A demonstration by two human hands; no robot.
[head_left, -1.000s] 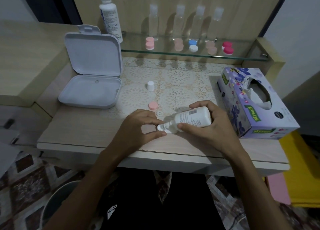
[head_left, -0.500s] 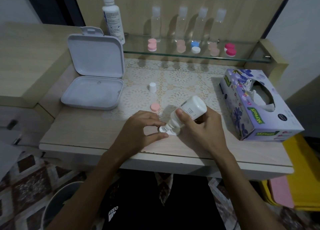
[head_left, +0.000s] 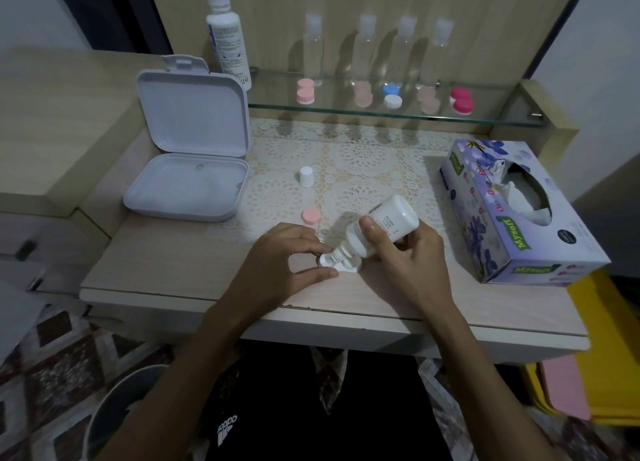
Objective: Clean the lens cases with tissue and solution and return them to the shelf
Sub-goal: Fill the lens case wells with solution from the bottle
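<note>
My right hand (head_left: 403,259) grips a small white solution bottle (head_left: 384,226), tipped nozzle-down over a white lens case (head_left: 341,264) on the table. My left hand (head_left: 280,263) pinches that case at its left side with thumb and fingers. A pink cap (head_left: 311,215) and a white bottle cap (head_left: 307,176) lie on the lace mat behind my hands. Several lens cases sit on the glass shelf (head_left: 381,114): pink (head_left: 305,91), peach (head_left: 363,94), blue and white (head_left: 392,95), peach (head_left: 428,100) and magenta (head_left: 461,100).
An open white box (head_left: 188,169) stands at the left. A purple tissue box (head_left: 512,211) sits at the right with tissue sticking out. A tall solution bottle (head_left: 227,34) and several clear bottles (head_left: 367,48) stand on the shelf. The table's front edge runs just below my wrists.
My right hand has tipped the solution bottle from nearly level to steeply nozzle-down over the lens case. My left hand has stayed on the case.
</note>
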